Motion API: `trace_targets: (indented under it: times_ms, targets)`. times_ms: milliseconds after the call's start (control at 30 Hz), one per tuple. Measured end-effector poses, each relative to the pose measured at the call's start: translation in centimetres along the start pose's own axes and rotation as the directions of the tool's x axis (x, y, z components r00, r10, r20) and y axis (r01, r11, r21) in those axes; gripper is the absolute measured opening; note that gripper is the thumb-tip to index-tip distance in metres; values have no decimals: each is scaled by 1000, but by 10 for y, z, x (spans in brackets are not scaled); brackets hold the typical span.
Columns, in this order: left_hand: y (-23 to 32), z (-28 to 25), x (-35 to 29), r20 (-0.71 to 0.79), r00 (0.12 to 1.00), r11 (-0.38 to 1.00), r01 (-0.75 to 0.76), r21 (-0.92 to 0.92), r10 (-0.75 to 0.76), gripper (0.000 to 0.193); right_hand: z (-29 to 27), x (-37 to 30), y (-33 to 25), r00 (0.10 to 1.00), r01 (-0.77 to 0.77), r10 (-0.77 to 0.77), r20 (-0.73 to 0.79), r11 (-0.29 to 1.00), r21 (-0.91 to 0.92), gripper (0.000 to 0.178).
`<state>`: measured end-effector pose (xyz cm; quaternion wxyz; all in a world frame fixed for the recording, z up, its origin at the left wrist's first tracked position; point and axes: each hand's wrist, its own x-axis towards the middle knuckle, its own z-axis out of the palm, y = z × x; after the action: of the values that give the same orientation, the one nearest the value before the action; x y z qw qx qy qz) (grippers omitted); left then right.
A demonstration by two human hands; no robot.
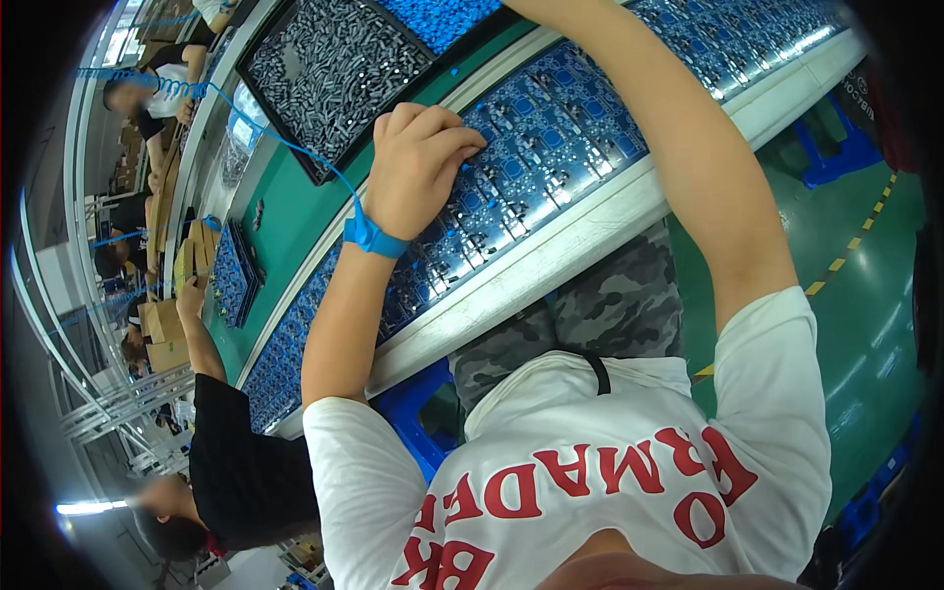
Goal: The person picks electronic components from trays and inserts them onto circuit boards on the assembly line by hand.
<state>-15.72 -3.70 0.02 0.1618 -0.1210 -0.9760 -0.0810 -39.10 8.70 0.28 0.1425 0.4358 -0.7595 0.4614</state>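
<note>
My left hand [421, 162] is over the row of blue circuit boards [536, 138], its fingers curled and the thumb and forefinger pinched together. Whatever lies between those fingertips is too small or hidden to make out. A blue wrist strap [370, 236] with a thin blue cord circles that wrist. My right forearm [669, 88] crosses the boards toward the top edge, where the right hand is cut off from view. Beyond my left hand stands a black tray [320, 169] of small dark cylindrical parts, beside a compartment of small bright blue parts [442, 22].
A pale rail [551, 265] runs along the near side of the boards. More boards [234, 275] are stacked on the green bench at left. A co-worker in black [241, 452] reaches in nearby; other people sit farther back. A blue stool [836, 147] stands at right.
</note>
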Motion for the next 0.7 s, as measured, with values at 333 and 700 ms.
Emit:
trace_targets:
  times_ms: [333, 700]
  targets:
    - [62, -57, 15, -262, 965, 960, -92, -264, 20, 28, -2, 8, 56, 985, 20, -17, 174, 1000, -14, 26]
    - [155, -146, -37, -272, 962, 573, -208, -793, -28, 14, 14, 4, 28, 969, -83, 62, 238, 993, 80, 26]
